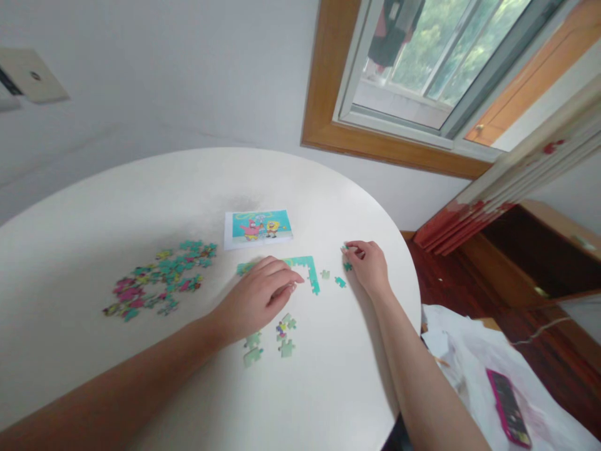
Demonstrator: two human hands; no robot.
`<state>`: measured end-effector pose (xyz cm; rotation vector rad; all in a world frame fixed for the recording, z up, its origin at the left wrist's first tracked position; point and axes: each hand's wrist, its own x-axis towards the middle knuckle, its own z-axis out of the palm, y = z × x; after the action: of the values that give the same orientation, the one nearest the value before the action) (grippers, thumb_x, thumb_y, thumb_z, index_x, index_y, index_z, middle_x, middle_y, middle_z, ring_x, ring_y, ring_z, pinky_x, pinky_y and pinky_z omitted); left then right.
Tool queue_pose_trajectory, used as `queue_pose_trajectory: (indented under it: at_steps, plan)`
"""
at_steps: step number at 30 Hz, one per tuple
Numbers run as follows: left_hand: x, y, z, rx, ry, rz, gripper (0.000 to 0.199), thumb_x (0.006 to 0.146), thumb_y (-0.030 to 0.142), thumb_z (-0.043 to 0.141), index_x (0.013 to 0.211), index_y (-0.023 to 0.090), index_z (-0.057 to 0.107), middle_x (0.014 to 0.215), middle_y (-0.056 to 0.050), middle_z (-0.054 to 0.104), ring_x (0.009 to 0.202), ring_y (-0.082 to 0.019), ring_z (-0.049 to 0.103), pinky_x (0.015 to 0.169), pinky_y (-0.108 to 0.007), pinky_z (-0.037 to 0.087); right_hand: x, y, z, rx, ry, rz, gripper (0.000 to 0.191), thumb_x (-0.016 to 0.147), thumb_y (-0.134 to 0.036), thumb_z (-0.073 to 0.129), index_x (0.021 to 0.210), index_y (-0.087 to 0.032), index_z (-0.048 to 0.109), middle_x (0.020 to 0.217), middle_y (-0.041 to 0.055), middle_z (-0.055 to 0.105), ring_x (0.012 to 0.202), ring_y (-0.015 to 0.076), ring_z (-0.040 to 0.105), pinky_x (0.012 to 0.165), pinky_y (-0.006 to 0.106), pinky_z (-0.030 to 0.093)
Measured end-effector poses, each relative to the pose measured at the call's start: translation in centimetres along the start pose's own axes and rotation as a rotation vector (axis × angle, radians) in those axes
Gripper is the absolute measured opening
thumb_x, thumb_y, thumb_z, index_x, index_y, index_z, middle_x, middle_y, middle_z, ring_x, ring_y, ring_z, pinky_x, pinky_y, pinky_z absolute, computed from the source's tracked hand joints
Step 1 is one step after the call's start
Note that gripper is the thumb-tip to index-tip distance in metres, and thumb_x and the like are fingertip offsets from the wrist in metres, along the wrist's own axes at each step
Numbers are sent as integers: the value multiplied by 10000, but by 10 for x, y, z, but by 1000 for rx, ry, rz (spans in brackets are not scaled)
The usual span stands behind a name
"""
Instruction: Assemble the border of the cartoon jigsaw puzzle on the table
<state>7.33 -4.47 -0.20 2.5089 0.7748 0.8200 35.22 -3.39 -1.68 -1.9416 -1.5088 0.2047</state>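
Between our two hands, which are apart, lies the right part of the teal puzzle border [313, 275]; our left hand [263, 291] covers some of it. Our right hand [369, 266] has its fingertips at a small teal piece [345, 248]; whether either hand grips, we cannot tell

No words, brands or numbers could be read; the picture card [261, 227] on the tabletop [323, 388] bore yellow marks (possibly lettering) too blurred to make out.
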Motion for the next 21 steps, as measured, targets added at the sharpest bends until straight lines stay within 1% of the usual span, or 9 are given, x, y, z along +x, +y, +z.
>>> queue_pose_trajectory:
  at_steps: [7,12,14,16,19,21]
  plan:
    - [0,0,-1,-13,-6,16,226,995,158,450,1081,187,657,1007,-50,664,1014,-205,552,931,-356,427,1,3,2,40,4,10,222,834,-336,654,972,-219,783,847,56,645,788,206,594,814,348,457]
    - [0,-1,0,-17,2,19,222,993,161,455,1085,191,655,1012,-48,665,1010,-204,552,929,-355,427,3,5,3,89,8,25,210,797,-343,665,932,-205,748,860,49,656,800,201,591,791,344,448]
    - [0,-1,0,-14,0,14,221,990,161,459,1079,194,658,1009,-47,665,1006,-205,552,924,-354,427,2,6,4,122,12,32,206,779,-346,669,916,-202,721,876,46,661,785,193,582,765,338,442]
    - [0,-1,0,-11,-2,11,224,989,159,459,1083,195,660,1006,-47,663,1008,-206,552,924,-353,426,1,7,4,166,8,38,194,767,-343,666,901,-204,690,887,38,667,729,174,565,721,324,437]
    - [0,-1,1,-10,4,16,230,989,157,456,1089,195,659,1003,-48,661,1012,-207,551,928,-353,424,-3,3,1,250,-19,42,160,769,-333,639,876,-215,654,829,9,668,644,149,547,652,300,431]
    - [0,-1,1,-11,10,23,236,989,153,451,1091,197,659,1001,-48,661,1010,-207,551,927,-352,425,-6,-2,-5,307,-30,44,155,774,-332,617,875,-217,645,784,1,658,638,150,556,630,291,432]
